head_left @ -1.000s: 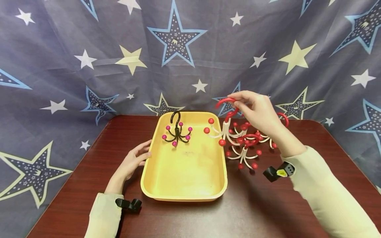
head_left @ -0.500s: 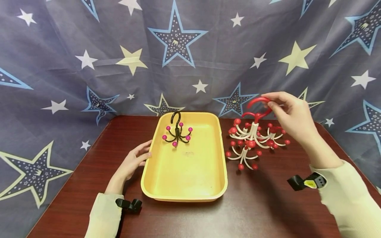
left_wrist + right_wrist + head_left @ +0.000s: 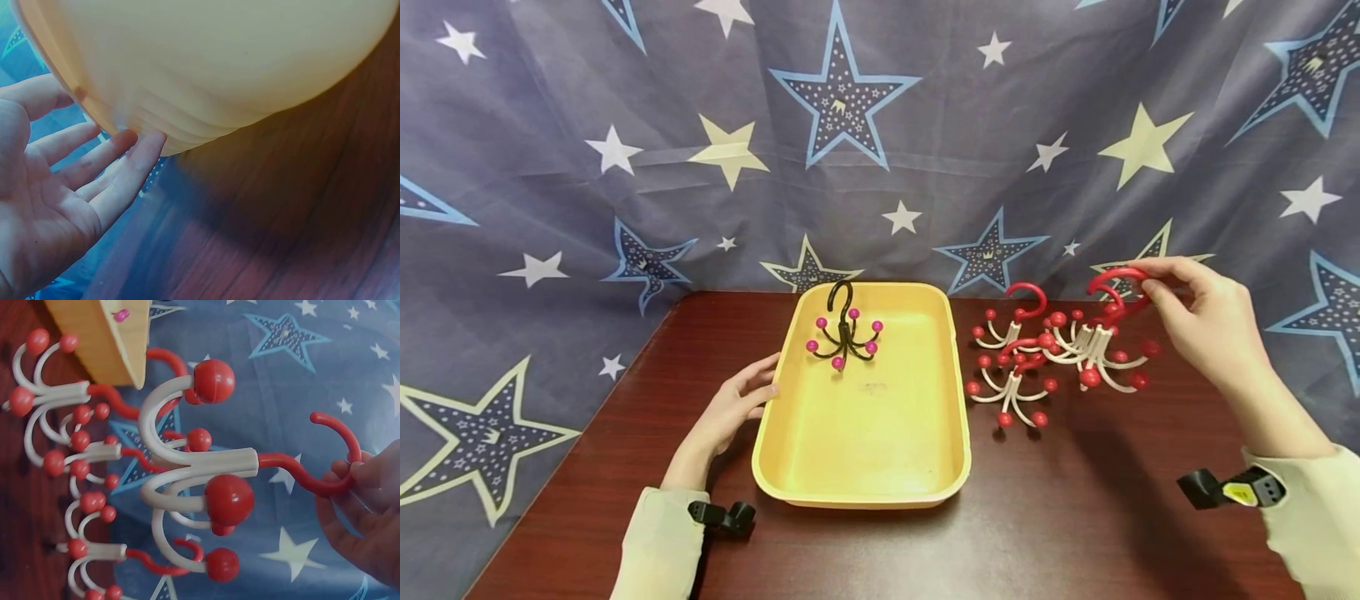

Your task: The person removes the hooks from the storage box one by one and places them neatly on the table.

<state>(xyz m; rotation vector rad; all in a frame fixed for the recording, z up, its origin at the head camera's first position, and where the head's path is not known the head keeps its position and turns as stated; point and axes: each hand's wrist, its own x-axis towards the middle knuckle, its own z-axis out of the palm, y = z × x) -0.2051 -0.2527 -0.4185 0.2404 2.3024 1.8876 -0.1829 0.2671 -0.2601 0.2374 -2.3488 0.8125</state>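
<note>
The right hand (image 3: 1210, 321) pinches a red-and-white hanger (image 3: 225, 464) by its hook, aloft near three similar ones (image 3: 1013, 396); it's mid-carry, I'd guess, and needs clearance from them. The left hand (image 3: 730, 408) (fingers relaxed) touches the yellow tray (image 3: 865, 450). A second ago the hanger hung at that tray's edge; now it's farther right.

4 hangers (image 3: 225, 461) here are white with red hooks (image 3: 273, 461) and red balls (image 3: 229, 500), plus 1 black hanger (image 3: 844, 335) with pink balls (image 3: 837, 363). Tray (image 3: 865, 442) is plain yellow, table (image 3: 865, 554) is reddish-brown, sleeves (image 3: 662, 533) are cream, curtain (image 3: 850, 200) is grey-blue with white, yellow and blue-edged stars (image 3: 1144, 146).
</note>
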